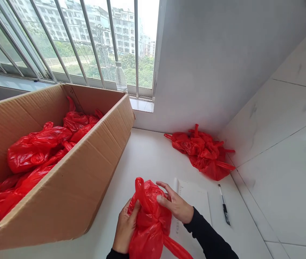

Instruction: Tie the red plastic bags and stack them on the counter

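Observation:
A tied red plastic bag (149,230), bulging with contents I cannot make out, is in front of me at the bottom centre. My left hand (126,225) grips its left side, thumb pressed on the front. On the upper right of the bag, my right hand (174,205) has its thumb against the plastic and its index finger raised; the other fingers are partly hidden. One loop handle stands up at the top, and another trails to the lower right. Beneath the bag and right hand lies a paper pad (194,196) with some writing, partly covered.
At left stands a large open cardboard box (96,169) holding several filled red bags (38,147). More red bags (204,151) are heaped by the wall corner. A pen (224,208) lies right of the pad. A clear bottle (120,77) stands on the sill by the barred window.

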`<state>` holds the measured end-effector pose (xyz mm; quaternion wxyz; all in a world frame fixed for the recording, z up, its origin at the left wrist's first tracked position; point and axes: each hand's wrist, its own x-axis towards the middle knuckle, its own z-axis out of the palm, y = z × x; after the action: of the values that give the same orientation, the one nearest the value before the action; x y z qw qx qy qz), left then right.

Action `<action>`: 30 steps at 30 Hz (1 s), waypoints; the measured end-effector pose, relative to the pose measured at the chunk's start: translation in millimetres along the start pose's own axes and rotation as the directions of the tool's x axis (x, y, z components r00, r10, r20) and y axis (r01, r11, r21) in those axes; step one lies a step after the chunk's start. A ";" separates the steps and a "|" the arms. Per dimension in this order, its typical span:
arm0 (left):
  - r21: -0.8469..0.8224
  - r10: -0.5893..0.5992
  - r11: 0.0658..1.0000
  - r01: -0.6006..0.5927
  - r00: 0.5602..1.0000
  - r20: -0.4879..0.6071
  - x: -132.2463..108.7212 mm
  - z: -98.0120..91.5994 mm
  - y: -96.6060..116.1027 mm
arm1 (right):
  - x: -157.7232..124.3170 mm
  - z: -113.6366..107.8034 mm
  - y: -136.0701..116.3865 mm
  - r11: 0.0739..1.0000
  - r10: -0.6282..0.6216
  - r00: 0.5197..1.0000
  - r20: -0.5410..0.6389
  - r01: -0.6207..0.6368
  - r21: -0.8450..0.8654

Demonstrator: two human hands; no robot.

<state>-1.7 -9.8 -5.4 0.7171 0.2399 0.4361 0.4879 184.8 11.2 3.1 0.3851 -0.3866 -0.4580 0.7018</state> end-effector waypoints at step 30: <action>-0.067 -0.077 0.995 0.080 0.996 0.042 -9.1 1.8 1.7 | -0.3 11.2 9.4 0.996 -0.087 0.988 -0.131 0.090 0.016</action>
<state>-2.3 -17.2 0.4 0.7521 0.2074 0.4139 0.4690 173.1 4.4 -2.6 0.4490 -0.4066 -0.4409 0.6623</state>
